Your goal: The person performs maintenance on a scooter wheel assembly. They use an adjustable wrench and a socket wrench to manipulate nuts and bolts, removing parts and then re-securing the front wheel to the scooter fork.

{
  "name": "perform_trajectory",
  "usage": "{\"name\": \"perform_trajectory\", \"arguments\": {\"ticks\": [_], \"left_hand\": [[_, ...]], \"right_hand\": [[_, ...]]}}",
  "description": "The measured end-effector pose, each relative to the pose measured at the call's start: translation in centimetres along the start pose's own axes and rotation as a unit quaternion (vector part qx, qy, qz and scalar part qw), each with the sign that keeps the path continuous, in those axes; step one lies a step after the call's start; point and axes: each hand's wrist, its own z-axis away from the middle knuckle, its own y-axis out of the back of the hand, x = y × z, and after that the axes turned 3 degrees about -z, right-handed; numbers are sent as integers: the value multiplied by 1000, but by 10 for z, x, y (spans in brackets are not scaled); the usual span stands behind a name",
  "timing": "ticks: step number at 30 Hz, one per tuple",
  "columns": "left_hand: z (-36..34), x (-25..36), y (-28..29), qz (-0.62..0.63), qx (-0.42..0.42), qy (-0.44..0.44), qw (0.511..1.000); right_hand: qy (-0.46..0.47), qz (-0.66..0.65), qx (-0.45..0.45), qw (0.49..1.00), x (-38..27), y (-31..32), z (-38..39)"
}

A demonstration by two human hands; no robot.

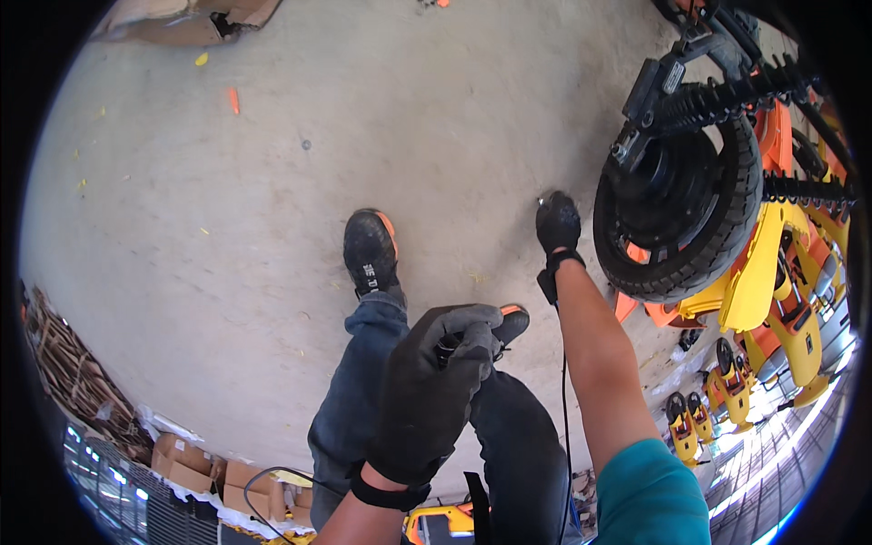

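Observation:
My left hand (434, 381), in a black and grey work glove, is raised in front of my legs. Its fingers are curled with the thumb pressed to them; a dark bit shows inside the curl, too hidden to name. My right hand (558, 222), also in a dark glove, reaches out over the floor, closed. A small shiny tip shows at its fingers, but what it belongs to is unclear. Just right of that hand, apart from it, stands a black wheel (747, 204) with a treaded tyre, below a coil-spring shock absorber (704, 107) and a dark frame.
Yellow and orange vehicle body parts (761, 272) lie beyond the wheel, with more yellow vehicles (795, 331) at the right. Cardboard boxes (182, 461) and a brown pile (77, 372) line the lower left. Torn cardboard (173, 23) and orange scraps (234, 100) lie on the concrete floor (436, 118).

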Motion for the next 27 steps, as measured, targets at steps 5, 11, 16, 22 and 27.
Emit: {"name": "perform_trajectory", "arguments": {"ticks": [5,11,16,22,27], "left_hand": [[7,3,-4,5,3,-36,999],[22,2,21,-62,67,-192,977],[57,69,84,-221,140,-244,934],[66,52,214,-366,205,-271,866],[114,-41,282,-428,229,-107,868]], "right_hand": [[97,-144,-30,984,-25,5,27],[23,-263,-281,923,-147,119,52],[33,-254,-329,909,-194,172,10],[77,-85,-191,975,-258,209,-79],[143,-76,-155,974,-282,194,-172]]}}
